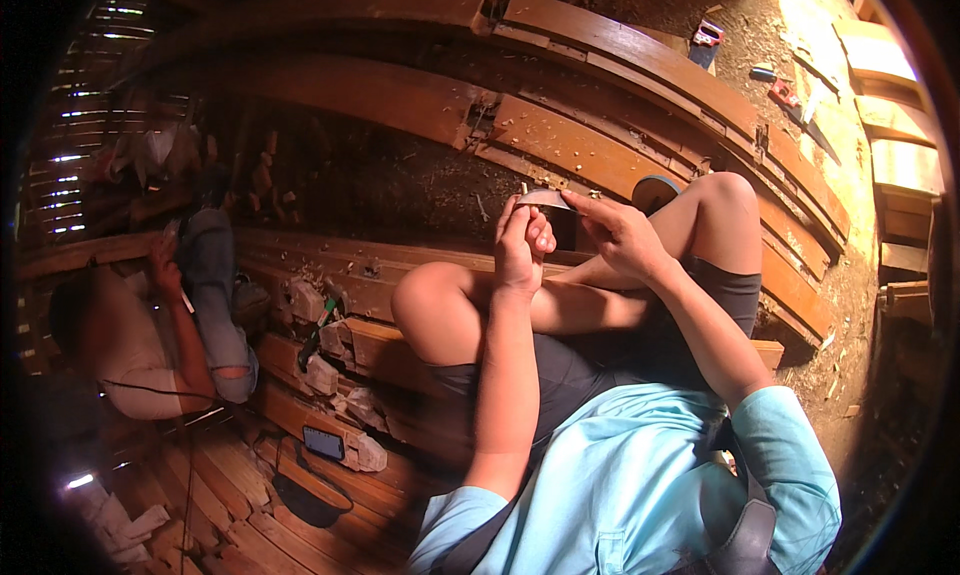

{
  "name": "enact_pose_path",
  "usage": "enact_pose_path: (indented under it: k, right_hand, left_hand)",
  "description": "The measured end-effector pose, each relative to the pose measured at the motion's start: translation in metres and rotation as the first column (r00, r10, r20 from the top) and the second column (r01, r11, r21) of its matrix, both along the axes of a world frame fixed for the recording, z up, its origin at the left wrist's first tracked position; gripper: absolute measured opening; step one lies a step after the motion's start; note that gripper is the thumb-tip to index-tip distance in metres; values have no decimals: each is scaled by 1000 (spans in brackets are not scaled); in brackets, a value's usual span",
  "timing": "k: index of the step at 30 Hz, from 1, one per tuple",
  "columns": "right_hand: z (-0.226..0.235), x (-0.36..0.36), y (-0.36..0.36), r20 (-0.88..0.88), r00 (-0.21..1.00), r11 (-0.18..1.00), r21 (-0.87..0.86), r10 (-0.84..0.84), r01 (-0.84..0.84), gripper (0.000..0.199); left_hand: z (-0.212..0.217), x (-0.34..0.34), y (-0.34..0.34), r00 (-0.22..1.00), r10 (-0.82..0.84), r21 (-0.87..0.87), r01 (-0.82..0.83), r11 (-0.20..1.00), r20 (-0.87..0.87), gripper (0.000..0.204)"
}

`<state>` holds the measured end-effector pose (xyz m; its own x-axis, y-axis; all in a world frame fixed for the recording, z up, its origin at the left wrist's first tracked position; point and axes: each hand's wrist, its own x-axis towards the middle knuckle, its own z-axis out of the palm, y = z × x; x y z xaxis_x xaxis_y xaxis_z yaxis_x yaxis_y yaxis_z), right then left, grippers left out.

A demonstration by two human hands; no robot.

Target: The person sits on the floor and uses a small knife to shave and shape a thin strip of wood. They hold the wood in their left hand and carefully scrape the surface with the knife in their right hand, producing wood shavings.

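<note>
A pale, shiny curved piece (543,197), rather like a thin strip or blade, spans the gap between my two hands above my crossed legs. Its exact kind is too small to tell. My left hand (522,251) is closed around its left end, fingers curled. From the right, my right hand (622,237) reaches over with the index finger stretched to the piece's other end and seems to pinch it there; the thumb is partly hidden. Beyond both hands runs a long brown wooden beam (570,140) with a notch cut in it and wood chips on top.
A second person (150,345) sits at the left among timber. A phone (323,442) and a dark cap-like thing (308,500) lie on boards at lower left. Red-handled saws (706,37) rest on the dirt floor (850,275). Stacked planks (895,105) stand far right.
</note>
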<state>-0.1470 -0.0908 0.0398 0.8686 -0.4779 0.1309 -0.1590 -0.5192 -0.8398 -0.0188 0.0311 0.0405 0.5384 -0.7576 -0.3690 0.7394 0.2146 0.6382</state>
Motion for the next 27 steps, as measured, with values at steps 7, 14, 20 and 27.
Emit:
enact_pose_path:
  k: [7,14,20,27]
  right_hand:
    - [-61,11,-52,-287,703,500,536,-651,681,40]
    - [-15,-1,-19,-10,993,926,362,-114,110,46]
    - [0,5,-2,16,999,985,165,49,-51,44]
    - [-10,5,-6,-83,991,989,118,101,-91,43]
  left_hand:
    - [7,-28,-9,990,-134,-90,137,987,36,25]
    - [-11,-1,-4,977,152,265,-187,946,147,18]
    - [-16,-7,-10,929,122,313,-238,919,349,5]
    - [-22,-2,-11,894,87,335,-253,908,440,9]
